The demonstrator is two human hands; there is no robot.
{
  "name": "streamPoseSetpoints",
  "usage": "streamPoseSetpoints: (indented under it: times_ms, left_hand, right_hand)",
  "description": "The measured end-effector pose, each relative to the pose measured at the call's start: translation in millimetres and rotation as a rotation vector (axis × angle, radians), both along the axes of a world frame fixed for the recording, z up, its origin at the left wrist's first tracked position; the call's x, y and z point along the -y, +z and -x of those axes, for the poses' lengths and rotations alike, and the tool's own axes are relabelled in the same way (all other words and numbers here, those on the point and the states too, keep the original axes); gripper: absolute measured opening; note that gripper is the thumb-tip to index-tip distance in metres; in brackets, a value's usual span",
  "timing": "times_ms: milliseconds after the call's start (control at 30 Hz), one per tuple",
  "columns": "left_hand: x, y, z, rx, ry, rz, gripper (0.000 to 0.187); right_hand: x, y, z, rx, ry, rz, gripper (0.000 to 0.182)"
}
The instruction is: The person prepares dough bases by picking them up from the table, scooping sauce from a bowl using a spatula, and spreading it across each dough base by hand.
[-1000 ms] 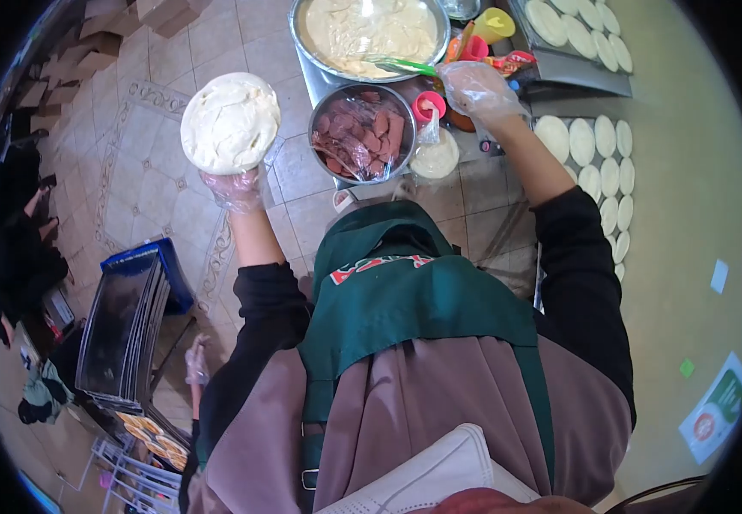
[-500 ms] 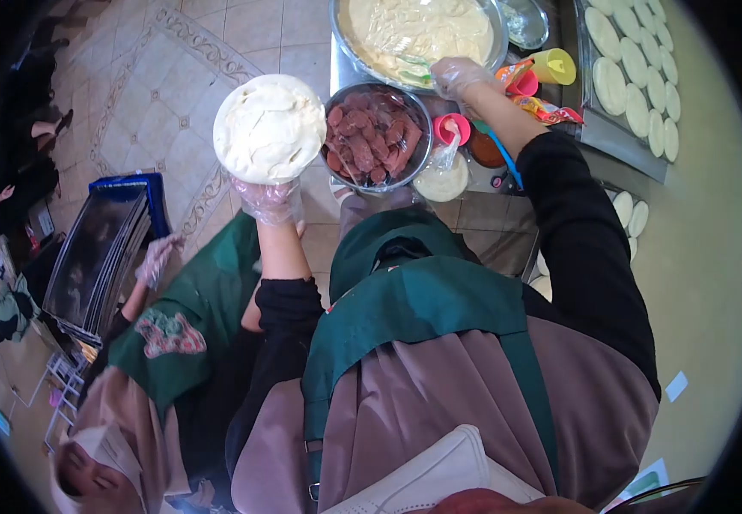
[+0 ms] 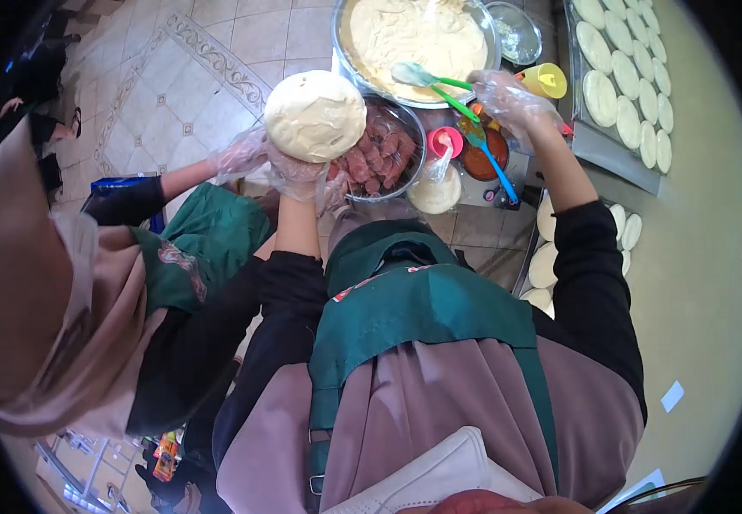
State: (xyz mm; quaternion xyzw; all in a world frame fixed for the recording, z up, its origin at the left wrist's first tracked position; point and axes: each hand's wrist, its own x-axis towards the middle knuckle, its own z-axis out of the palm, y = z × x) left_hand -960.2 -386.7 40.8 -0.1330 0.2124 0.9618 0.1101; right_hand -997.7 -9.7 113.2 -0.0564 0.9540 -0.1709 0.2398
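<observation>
My left hand (image 3: 299,176), in a clear plastic glove, holds up a round flat dough base (image 3: 316,116) topped with pale cream. My gloved right hand (image 3: 515,104) is closed on a green-handled spatula (image 3: 452,81), whose pale head is over the big metal bowl (image 3: 342,60) of cream (image 3: 418,38). A second green handle (image 3: 458,104) lies across the bowl's rim, close by. Below the dough base is a bowl of sliced reddish meat (image 3: 384,154), partly hidden by it.
At left, a co-worker's gloved hand (image 3: 242,157) reaches close to my left wrist. A pink cup (image 3: 445,142), red sauce (image 3: 484,158), a blue-handled brush or spatula (image 3: 499,171) and a yellow cup (image 3: 547,80) stand right of the meat. Trays of dough bases (image 3: 623,68) line the right.
My left hand has carried the dough base right, partly over the meat bowl. My right hand has lifted the spatula from the cream and moved right. The co-worker has come closer, reaching in.
</observation>
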Motion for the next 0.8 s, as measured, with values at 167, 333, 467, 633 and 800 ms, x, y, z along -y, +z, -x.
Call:
streamPoseSetpoints:
  times_ms: [167, 333, 467, 633, 800]
  left_hand:
    - [-21, -19, 6, -0.222, -0.119, 0.368, 0.068]
    - [-49, -32, 10, -0.486, -0.115, 0.814, 0.059]
    - [-74, 2, 8, -0.015, -0.249, -0.206, 0.053]
    - [-89, 58, 2, -0.010, -0.352, -0.521, 0.054]
    - [-94, 110, -14, -0.512, -0.307, 0.609, 0.057]
  right_hand:
    - [-27, 21, -37, -0.049, -0.184, 0.271, 0.029]
    - [-15, 78, -82, -0.040, -0.447, 0.609, 0.026]
    - [-6, 94, -102, -0.235, -0.267, 0.602, 0.024]
    - [14, 129, -104, -0.549, -0.006, 0.274, 0.026]
    - [29, 149, -110, -0.641, 0.118, -0.095, 0.037]
